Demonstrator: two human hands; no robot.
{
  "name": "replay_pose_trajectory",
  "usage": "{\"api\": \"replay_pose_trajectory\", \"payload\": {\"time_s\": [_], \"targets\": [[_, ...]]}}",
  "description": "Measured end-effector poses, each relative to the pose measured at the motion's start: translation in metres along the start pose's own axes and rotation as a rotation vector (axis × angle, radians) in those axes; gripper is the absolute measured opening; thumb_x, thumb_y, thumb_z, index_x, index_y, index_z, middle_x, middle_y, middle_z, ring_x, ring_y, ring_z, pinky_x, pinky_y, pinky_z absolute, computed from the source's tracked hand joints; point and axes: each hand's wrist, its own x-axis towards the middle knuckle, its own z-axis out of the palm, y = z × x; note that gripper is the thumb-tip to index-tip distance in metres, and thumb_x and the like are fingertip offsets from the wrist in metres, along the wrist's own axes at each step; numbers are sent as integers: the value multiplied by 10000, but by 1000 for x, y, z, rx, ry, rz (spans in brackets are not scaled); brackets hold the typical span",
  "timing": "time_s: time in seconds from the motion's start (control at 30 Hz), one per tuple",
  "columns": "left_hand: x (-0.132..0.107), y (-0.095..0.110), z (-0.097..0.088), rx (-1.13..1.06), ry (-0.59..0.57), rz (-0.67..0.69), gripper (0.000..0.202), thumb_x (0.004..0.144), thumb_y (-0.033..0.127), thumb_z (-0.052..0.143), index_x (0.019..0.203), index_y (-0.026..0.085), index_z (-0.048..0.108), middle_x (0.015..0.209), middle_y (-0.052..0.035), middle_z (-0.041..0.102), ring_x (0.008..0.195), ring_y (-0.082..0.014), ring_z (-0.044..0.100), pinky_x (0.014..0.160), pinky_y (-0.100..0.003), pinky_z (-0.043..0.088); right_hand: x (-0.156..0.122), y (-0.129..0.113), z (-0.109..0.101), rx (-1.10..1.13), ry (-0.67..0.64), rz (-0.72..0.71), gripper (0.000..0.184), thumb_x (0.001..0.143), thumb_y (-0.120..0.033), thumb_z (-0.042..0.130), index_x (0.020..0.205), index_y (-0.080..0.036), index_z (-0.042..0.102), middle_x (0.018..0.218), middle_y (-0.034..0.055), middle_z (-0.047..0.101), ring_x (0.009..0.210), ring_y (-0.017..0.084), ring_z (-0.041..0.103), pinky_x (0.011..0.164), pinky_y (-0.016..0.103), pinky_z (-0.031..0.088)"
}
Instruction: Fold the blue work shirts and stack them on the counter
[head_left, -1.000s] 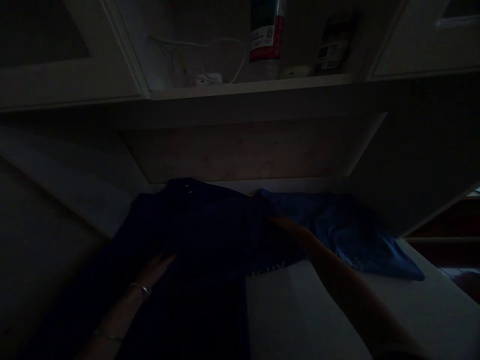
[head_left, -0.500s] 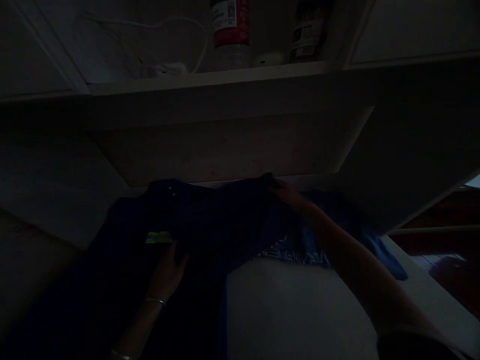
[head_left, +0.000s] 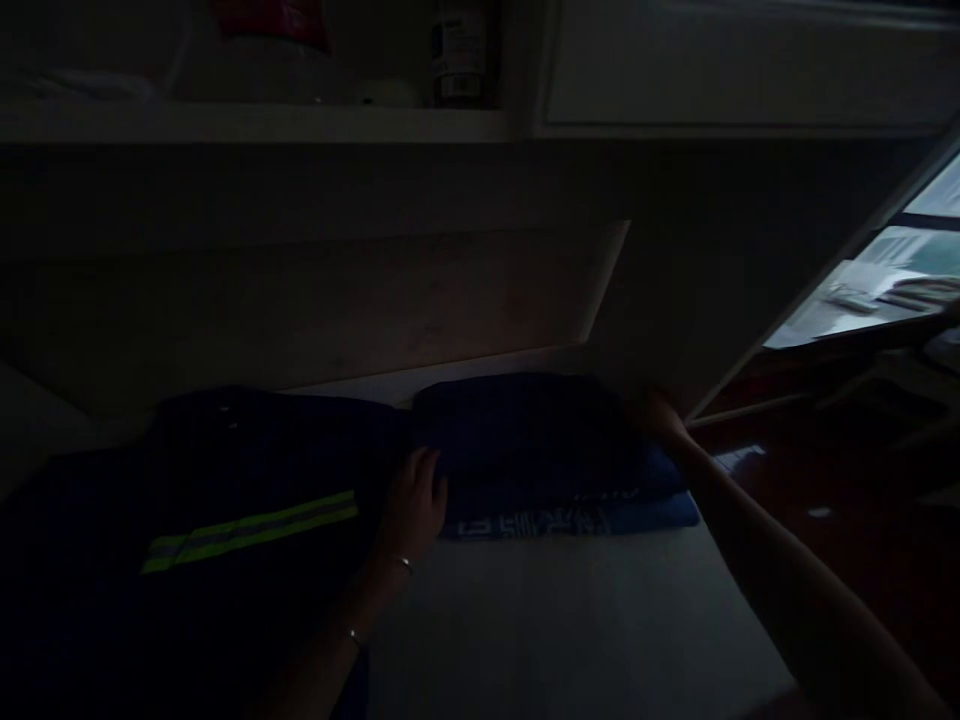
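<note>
A dark blue jacket [head_left: 247,460] with a yellow-green reflective stripe lies spread over the left part of the white surface. Its sleeve [head_left: 517,430] stretches to the right, on top of a blue cloth item [head_left: 570,522] with white lettering. My left hand [head_left: 416,505], wearing bracelets, rests where the sleeve meets the body, fingers extended against the fabric. At the sleeve's far right end, my right hand [head_left: 658,415] is closed on the fabric; its fingertips are lost in shadow.
Above hangs a shelf [head_left: 337,125] holding a red-labelled bottle [head_left: 274,22] and a dark jar [head_left: 459,60]. A side panel [head_left: 675,270] rises close by my right hand. Beyond it are a reddish floor [head_left: 787,480] and a bright window [head_left: 900,260]. The light is very dim.
My right hand has drawn the sleeve rightward and down over the lettered blue cloth. My left hand has shifted to the sleeve's near end. The view has turned right, and more of the stripe shows.
</note>
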Motion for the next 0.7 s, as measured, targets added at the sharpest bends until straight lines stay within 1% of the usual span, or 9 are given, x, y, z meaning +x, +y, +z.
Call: {"api": "replay_pose_trajectory", "payload": {"time_s": [0.07,0.13,0.23,0.3,0.4,0.5,0.6,0.63,0.7], "targets": [[-12,14,6,33,-83,144,377,927,344,454,1251,206,590,1357,-129,545,1262,-299,493,1120,-520,343,-31,-2,5,-94,-43,-119,543,878,-396,526,1367,-159,517,1377,164,538,1280,319,477,1080,466,359],[-24,18,12,71,-193,224,375,925,363,470,1236,207,610,1335,-116,582,1247,-302,507,1119,-540,335,-66,-5,11,-139,-239,-309,493,902,-463,496,1340,-244,555,1380,102,550,1284,276,480,1106,448,337],[-32,10,22,99,-318,257,421,930,370,479,1291,178,577,1334,-119,598,1238,-284,525,1096,-505,377,-109,-2,17,-236,-504,-463,488,884,-559,518,1307,-326,588,1401,58,544,1320,292,442,1141,559,218],[-31,3,27,109,-351,288,420,932,352,487,1320,206,554,1376,-95,576,1273,-267,505,1115,-496,357,-123,4,20,-292,-558,-482,558,861,-605,536,1357,-351,536,1445,49,502,1358,314,394,1133,634,142],[-27,1,25,108,-371,310,363,939,238,465,1279,249,590,1365,-55,595,1269,-238,522,1107,-472,373,-123,14,24,-320,-603,-504,622,832,-614,572,1402,-384,472,1487,35,451,1383,330,361,1114,682,115],[-25,9,14,59,-365,310,361,943,153,412,1222,233,627,1263,-61,666,1177,-202,598,1066,-425,417,-117,20,19,-266,-597,-486,424,926,-487,458,1326,-386,558,1422,17,529,1346,297,431,1120,657,171],[-27,22,-4,-1,-360,346,339,951,168,416,1207,244,625,1155,-52,715,1062,-167,649,1055,-402,414,-120,19,-1,-136,-514,-427,409,941,-435,416,1275,-313,620,1361,42,586,1328,281,459,1132,580,265],[-29,26,-10,-19,-376,366,322,954,193,427,1194,259,631,1131,-38,723,1049,-162,650,1061,-407,402,-123,17,-11,-99,-529,-401,416,923,-460,453,1255,-292,639,1346,53,599,1309,289,481,1119,550,316],[-31,31,-17,-46,-422,386,285,962,293,446,1165,282,645,1144,-18,718,1080,-169,632,1081,-432,374,-128,9,-30,-39,-652,-318,449,864,-529,552,1208,-268,675,1276,68,649,1207,303,575,1037,482,448]]}}
